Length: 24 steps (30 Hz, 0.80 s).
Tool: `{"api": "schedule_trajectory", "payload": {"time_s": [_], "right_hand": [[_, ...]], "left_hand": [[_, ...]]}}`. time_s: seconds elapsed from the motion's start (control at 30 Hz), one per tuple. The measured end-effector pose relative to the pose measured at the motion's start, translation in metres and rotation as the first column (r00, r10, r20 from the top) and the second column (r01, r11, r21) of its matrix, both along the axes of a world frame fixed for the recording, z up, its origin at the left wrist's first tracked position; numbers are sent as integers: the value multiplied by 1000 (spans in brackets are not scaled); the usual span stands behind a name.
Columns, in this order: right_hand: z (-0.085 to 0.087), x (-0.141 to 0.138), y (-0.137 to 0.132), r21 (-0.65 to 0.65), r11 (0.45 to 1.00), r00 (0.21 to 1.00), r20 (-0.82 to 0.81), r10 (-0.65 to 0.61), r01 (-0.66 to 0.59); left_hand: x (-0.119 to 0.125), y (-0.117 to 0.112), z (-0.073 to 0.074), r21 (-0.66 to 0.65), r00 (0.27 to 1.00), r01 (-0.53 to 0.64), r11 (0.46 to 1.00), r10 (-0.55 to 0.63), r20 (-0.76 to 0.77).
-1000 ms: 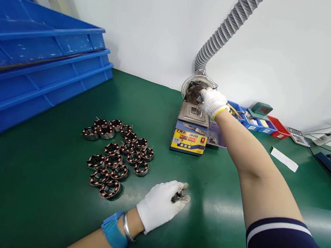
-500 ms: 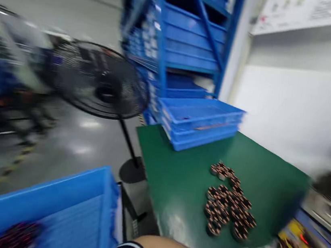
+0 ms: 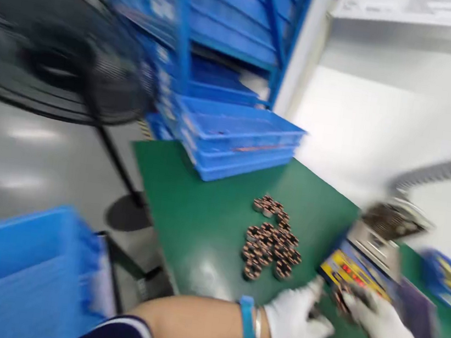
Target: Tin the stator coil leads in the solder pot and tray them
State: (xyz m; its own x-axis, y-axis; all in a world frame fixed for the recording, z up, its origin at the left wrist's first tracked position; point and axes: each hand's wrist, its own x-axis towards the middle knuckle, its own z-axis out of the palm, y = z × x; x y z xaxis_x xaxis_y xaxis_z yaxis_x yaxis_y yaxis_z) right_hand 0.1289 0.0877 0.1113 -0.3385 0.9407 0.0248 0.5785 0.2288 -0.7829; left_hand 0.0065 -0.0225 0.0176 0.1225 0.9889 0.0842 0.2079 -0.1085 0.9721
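Note:
My left hand (image 3: 299,320), in a white glove, is over the green table with its thumb and fingers apart. A dark patch between them is too blurred to make out. To its right, my gloved right hand (image 3: 381,328) grips a copper-wound motor stator (image 3: 343,300) in front of a small bench machine (image 3: 358,267) with a yellow panel and red lit digits. Up and left of my left hand lies a group of similar stators (image 3: 269,241) with dark centres and copper windings.
Stacked blue trays (image 3: 244,149) stand at the far end of the green table (image 3: 220,207), before a blue rack (image 3: 229,14). A blue bin (image 3: 10,257) is at lower left. A black pedestal fan (image 3: 56,63) stands beside the table. A grey hose (image 3: 445,170) rises behind the machine.
The view has swung right, so the trays and stators sit further left. Both gloved hands and the machine now show more fully, with my right hand at a stator.

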Motion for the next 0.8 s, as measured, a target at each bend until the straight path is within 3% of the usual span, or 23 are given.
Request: {"api": "schedule_trajectory", "payload": {"time_s": [0.07, 0.13, 0.2, 0.27, 0.37, 0.6, 0.8], "right_hand": [[11, 39, 10, 9, 994, 990, 88, -107, 106], [24, 60, 35, 145, 974, 968, 157, -198, 175], [34, 72, 70, 269, 922, 905, 245, -347, 280], [39, 79, 104, 308, 871, 830, 298, -471, 383], [37, 81, 137, 342, 841, 798, 302, -521, 420], [18, 74, 153, 397, 838, 775, 361, -518, 375], [12, 68, 154, 420, 832, 735, 419, -533, 364]], "left_hand": [[6, -2, -6, -7, 997, -49, 999, 49, -66], [6, 1, -11, -26, 994, -11, 1000, 8, -114], [6, 5, -13, -52, 984, 29, 998, -38, -175], [7, 7, -13, -61, 969, 63, 996, -75, -234], [8, 3, -12, -35, 945, 90, 995, -97, -312], [8, 2, -18, 107, 898, 149, 983, -89, -432], [7, -3, -19, 417, 831, 165, 894, 102, -547]]}}
